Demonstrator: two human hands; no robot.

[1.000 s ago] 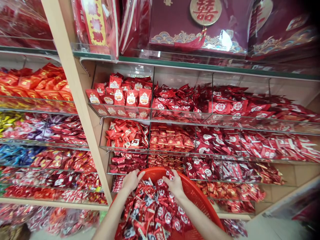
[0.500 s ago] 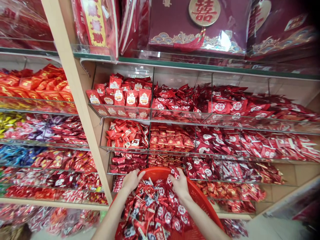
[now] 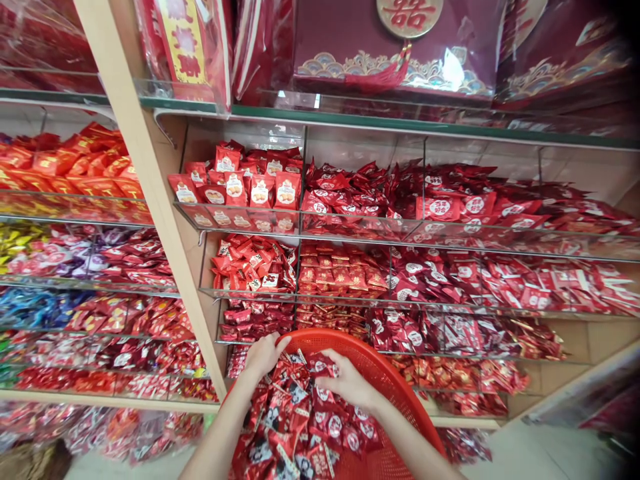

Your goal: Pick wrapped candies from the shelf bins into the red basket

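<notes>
Before me is a red plastic basket (image 3: 400,407) with perforated sides, heaped on its left with small red candy packets (image 3: 295,427). My left hand (image 3: 265,355) grips its far left rim, the thumb reaching over the edge. Inside the basket, my right hand (image 3: 345,379) hovers over or touches the packets, thumb and fingers apart. A dark red packet (image 3: 320,365) with a white round label lies between those fingertips, apparently loose on the pile. Whether the fingers touch it I cannot tell.
Tiered shelves with clear fronts hold red packets (image 3: 345,273) in divided compartments. A pale wooden post (image 3: 165,260) stands to the left, with more colourful packets (image 3: 45,307) beyond it. Boxed gift bags (image 3: 340,40) sit on a glass shelf (image 3: 350,120) above. Plastic bags (image 3: 145,430) lie low at left.
My right hand has moved left from the far rim to over the pile, and the packet it pinched now appears released. My left hand stays on the rim.
</notes>
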